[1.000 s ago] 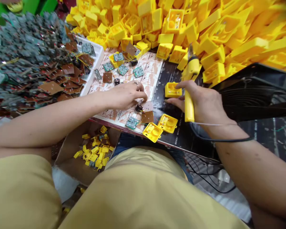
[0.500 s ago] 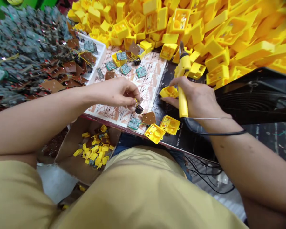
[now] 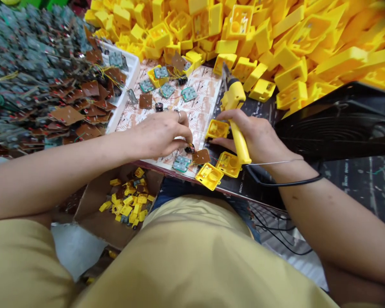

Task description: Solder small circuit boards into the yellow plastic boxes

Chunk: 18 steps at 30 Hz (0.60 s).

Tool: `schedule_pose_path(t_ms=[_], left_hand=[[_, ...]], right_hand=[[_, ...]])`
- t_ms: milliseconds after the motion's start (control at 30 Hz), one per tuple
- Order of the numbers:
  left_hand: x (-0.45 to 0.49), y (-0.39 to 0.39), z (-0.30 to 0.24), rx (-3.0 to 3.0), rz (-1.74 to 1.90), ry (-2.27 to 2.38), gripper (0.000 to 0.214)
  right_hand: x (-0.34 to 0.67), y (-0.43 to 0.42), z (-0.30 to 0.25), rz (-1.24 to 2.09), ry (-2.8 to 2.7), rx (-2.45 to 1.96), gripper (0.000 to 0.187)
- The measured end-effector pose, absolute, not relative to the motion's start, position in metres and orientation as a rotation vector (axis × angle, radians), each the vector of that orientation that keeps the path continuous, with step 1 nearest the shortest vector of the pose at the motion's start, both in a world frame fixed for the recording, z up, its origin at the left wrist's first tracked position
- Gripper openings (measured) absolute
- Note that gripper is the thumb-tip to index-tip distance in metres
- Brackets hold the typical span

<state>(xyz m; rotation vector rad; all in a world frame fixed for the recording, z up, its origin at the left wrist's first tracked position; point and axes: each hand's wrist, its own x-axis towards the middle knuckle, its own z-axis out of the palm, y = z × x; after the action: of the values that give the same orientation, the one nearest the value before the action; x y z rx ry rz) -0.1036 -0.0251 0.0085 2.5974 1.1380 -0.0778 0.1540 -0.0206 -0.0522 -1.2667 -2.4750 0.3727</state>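
My left hand [image 3: 167, 131] is closed, thumb and fingertips pinched on a small round black component [image 3: 189, 148] with thin wires. Just beyond the fingertips lie a brown circuit board [image 3: 201, 157] and a green circuit board [image 3: 182, 163]. My right hand [image 3: 255, 130] is wrapped around a yellow soldering gun [image 3: 239, 137], its tip pointing up and to the left. Between the right thumb and fingers sits a small yellow case [image 3: 217, 128], open side up; whether they grip it I cannot tell. Two open yellow case halves [image 3: 209, 176] rest at the table's front edge.
Yellow cases [image 3: 276, 38] are heaped at the back. Wired boards [image 3: 51, 81] fill a white tray [image 3: 125, 92] at left. Several loose green boards [image 3: 189, 93] lie mid-table. A black fan-like frame [image 3: 343, 124] stands right. Below, a cardboard box [image 3: 93, 205] holds yellow pieces.
My left hand has turned palm-down and lowered the black component toward the brown board. My right hand has shifted left, tilting the soldering gun's tip leftward.
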Motion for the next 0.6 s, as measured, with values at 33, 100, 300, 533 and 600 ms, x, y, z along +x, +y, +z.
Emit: schedule_pose_path(t_ms=[33,100,300,533,600], left_hand=[[-0.103,-0.025,0.010,2.609,-0.067,1.119,0.017],[-0.102,-0.023,0.012,2.554,-0.080,1.079,0.015],[-0.082,-0.015,0.007,2.275,0.037,1.184,0.028],[-0.053,-0.006,-0.009,2.436,0.016,1.148,0.025],[-0.051,-0.004,-0.012,2.424,0.014,1.153,0.024]], right_hand=[[0.153,-0.024,-0.054,0.327,-2.458,-1.281,0.045],[0.152,-0.031,-0.057,0.262,-2.456,-1.280,0.043],[0.161,-0.056,-0.057,0.120,-2.441,-1.277,0.039],[0.180,-0.093,-0.035,0.132,-2.167,-1.169,0.028],[0.190,-0.104,-0.030,0.081,-2.097,-1.126,0.028]])
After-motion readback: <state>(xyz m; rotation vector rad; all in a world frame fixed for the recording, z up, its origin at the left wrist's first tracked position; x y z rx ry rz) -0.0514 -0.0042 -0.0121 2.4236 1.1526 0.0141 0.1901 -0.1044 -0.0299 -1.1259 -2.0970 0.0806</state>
